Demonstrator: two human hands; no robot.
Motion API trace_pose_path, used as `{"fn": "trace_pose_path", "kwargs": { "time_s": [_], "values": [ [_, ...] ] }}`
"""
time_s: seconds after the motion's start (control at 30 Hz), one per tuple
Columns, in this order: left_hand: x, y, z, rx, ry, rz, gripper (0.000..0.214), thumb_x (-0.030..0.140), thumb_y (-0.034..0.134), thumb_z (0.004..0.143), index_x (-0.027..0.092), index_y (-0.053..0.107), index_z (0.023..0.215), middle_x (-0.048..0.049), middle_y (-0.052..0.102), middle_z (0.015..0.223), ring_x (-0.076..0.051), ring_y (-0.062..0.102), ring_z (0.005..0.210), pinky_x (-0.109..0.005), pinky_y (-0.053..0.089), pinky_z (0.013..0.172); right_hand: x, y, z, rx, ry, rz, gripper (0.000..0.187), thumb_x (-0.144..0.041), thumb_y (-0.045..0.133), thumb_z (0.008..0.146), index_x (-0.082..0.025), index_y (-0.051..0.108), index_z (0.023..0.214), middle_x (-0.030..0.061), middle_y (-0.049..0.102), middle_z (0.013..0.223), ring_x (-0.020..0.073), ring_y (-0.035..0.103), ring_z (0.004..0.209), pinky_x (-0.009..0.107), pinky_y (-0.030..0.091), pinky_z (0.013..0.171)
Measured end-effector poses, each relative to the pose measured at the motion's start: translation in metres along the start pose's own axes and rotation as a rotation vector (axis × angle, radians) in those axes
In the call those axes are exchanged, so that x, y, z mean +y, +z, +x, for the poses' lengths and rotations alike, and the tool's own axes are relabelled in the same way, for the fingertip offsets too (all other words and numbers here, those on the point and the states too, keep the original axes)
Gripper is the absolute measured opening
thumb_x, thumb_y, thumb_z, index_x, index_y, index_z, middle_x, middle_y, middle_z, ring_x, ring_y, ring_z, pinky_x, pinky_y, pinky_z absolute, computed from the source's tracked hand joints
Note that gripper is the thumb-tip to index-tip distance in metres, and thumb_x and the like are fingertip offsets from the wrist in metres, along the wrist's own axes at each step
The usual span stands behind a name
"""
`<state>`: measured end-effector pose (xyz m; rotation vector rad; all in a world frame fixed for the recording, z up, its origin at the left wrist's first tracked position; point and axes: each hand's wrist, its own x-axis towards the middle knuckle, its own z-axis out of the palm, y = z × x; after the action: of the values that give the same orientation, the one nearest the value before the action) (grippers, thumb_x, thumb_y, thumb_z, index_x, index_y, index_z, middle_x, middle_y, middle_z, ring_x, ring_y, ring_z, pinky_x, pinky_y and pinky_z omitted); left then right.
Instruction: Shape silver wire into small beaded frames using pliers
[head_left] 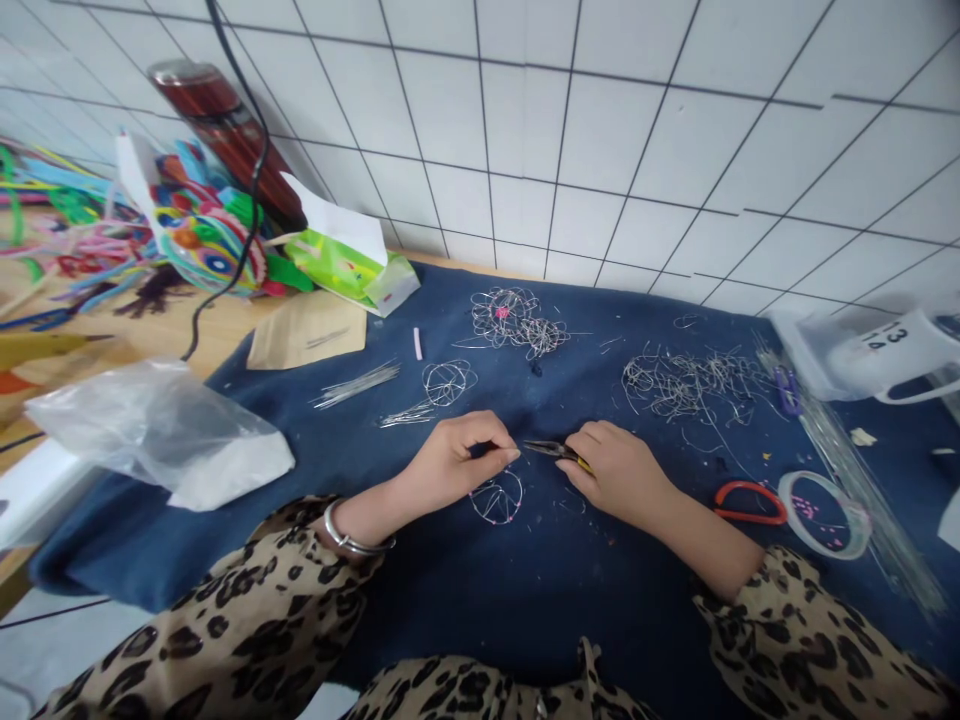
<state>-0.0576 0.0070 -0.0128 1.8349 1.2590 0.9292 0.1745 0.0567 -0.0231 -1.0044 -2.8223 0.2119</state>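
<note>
Between thumb and fingers, my left hand [472, 455] pinches the upper edge of a round wire ornament [497, 520], a hoop with inner wires and small pink beads. My right hand [619, 470] is wrapped around the yellow-and-black handles of needle-nose pliers [551, 448]. The pliers' jaws point left, close to my left fingertips; whether they grip a wire is too small to tell. Beyond my left hand lie another wire hoop [448, 382], a bundle of short wires [409, 414] and a bundle of straight wires [358, 384].
Tangled wire [690, 385] and bent wire shapes [517, 325] lie farther back on the blue cloth [600, 620]. At right are red-handled scissors [750, 503], a round bead dish [787, 490], long wires [870, 490] and a white pitcher [900, 350]. A plastic bag [157, 425] sits left.
</note>
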Motion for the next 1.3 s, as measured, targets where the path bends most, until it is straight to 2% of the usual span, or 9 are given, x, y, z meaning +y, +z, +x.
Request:
{"fn": "trace_pose_path", "kwargs": {
  "time_s": [0.17, 0.4, 0.57, 0.7, 0.93, 1.17, 1.3],
  "values": [
    [-0.001, 0.002, -0.001, -0.035, 0.022, -0.009, 0.010, 0.018, 0.057, 0.081, 0.014, 0.064, 0.076, -0.0040, 0.062, 0.073, -0.012, 0.057, 0.067, -0.026, 0.047, 0.066, 0.000, 0.000, 0.000, 0.016, -0.002, 0.003, 0.020, -0.034, 0.049, 0.087, -0.016, 0.059, 0.087, 0.0065, 0.057, 0.079, 0.0187, 0.052, 0.079, 0.029, 0.040, 0.071],
    [0.002, -0.001, -0.001, -0.075, 0.009, 0.010, 0.009, 0.017, 0.057, 0.081, 0.014, 0.063, 0.076, -0.0039, 0.062, 0.073, -0.013, 0.057, 0.067, -0.026, 0.046, 0.066, -0.001, -0.003, 0.000, -0.027, 0.012, 0.004, 0.021, -0.034, 0.048, 0.087, -0.017, 0.059, 0.089, 0.0062, 0.057, 0.081, 0.0185, 0.052, 0.081, 0.030, 0.040, 0.071],
    [0.006, -0.006, 0.000, -0.069, -0.003, 0.018, 0.011, 0.020, 0.055, 0.082, 0.014, 0.062, 0.076, -0.0043, 0.061, 0.074, -0.013, 0.056, 0.068, -0.027, 0.046, 0.066, 0.003, -0.015, -0.001, -0.078, -0.020, 0.028, 0.022, -0.036, 0.048, 0.087, -0.017, 0.060, 0.090, 0.0060, 0.058, 0.081, 0.0186, 0.053, 0.082, 0.030, 0.041, 0.074],
    [0.007, -0.008, 0.000, -0.069, -0.003, 0.022, 0.011, 0.020, 0.055, 0.083, 0.014, 0.063, 0.077, -0.0043, 0.062, 0.074, -0.013, 0.056, 0.068, -0.026, 0.045, 0.066, 0.006, -0.028, -0.004, -0.138, -0.042, 0.136, 0.020, -0.036, 0.050, 0.086, -0.019, 0.060, 0.091, 0.0038, 0.058, 0.081, 0.0161, 0.054, 0.079, 0.028, 0.042, 0.070],
    [0.007, -0.006, -0.001, -0.051, 0.001, 0.019, 0.011, 0.020, 0.055, 0.083, 0.015, 0.063, 0.078, -0.0032, 0.062, 0.073, -0.012, 0.057, 0.067, -0.024, 0.045, 0.064, -0.011, -0.028, -0.007, -0.158, -0.063, 0.228, 0.020, -0.035, 0.048, 0.087, -0.019, 0.059, 0.090, 0.0041, 0.056, 0.079, 0.0166, 0.053, 0.079, 0.029, 0.042, 0.072],
    [0.005, -0.003, -0.001, -0.054, -0.002, 0.000, 0.012, 0.021, 0.053, 0.084, 0.015, 0.063, 0.080, -0.0019, 0.061, 0.072, -0.011, 0.056, 0.066, -0.023, 0.044, 0.063, -0.022, -0.026, -0.008, -0.134, 0.031, 0.212, 0.019, -0.034, 0.048, 0.087, -0.018, 0.058, 0.090, 0.0050, 0.056, 0.084, 0.0187, 0.052, 0.082, 0.033, 0.043, 0.075],
    [0.005, -0.002, 0.001, -0.030, 0.021, -0.002, 0.012, 0.020, 0.054, 0.084, 0.015, 0.063, 0.080, -0.0028, 0.062, 0.074, -0.012, 0.057, 0.068, -0.024, 0.045, 0.065, -0.026, -0.026, -0.009, -0.123, 0.035, 0.200, 0.019, -0.033, 0.049, 0.087, -0.018, 0.059, 0.089, 0.0055, 0.056, 0.082, 0.0192, 0.052, 0.081, 0.034, 0.043, 0.076]
  ]
}}
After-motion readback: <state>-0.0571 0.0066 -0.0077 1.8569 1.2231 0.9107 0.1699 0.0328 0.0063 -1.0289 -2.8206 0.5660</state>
